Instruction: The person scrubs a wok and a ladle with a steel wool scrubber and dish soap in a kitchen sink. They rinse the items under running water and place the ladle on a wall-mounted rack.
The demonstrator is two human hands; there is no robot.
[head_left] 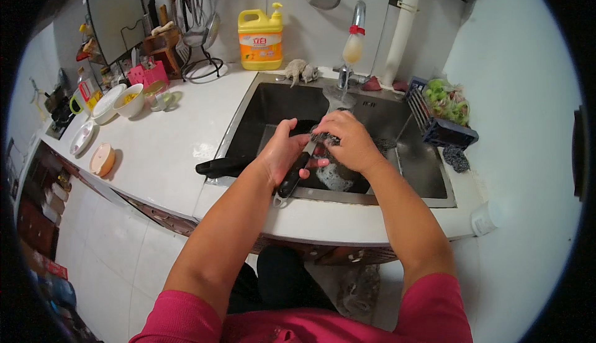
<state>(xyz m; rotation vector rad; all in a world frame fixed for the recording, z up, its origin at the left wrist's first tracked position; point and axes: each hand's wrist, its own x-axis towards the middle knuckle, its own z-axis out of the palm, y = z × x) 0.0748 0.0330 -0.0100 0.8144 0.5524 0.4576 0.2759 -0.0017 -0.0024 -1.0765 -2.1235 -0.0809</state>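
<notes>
My left hand (284, 150) grips a kitchen utensil by its black handle (294, 175). The handle's hanging loop points toward me over the sink's front rim, and the utensil's head is hidden. Against its metal shank, my right hand (351, 140) presses a dark mesh scouring pad (326, 136). Both hands are above a stainless steel sink (409, 197). A black pan handle (223, 167) juts over the sink's left rim; the pan itself is mostly covered by my hands. Suds (333, 177) lie below my fingers. Water runs from the faucet (358, 14) behind them.
A yellow detergent jug (260, 40) stands behind the sink beside a rag (300, 70). To the right are a dark rack (449, 131) with bagged greens and another scouring pad (456, 158). Bowls (129, 101) and a utensil stand (202, 68) occupy the left counter.
</notes>
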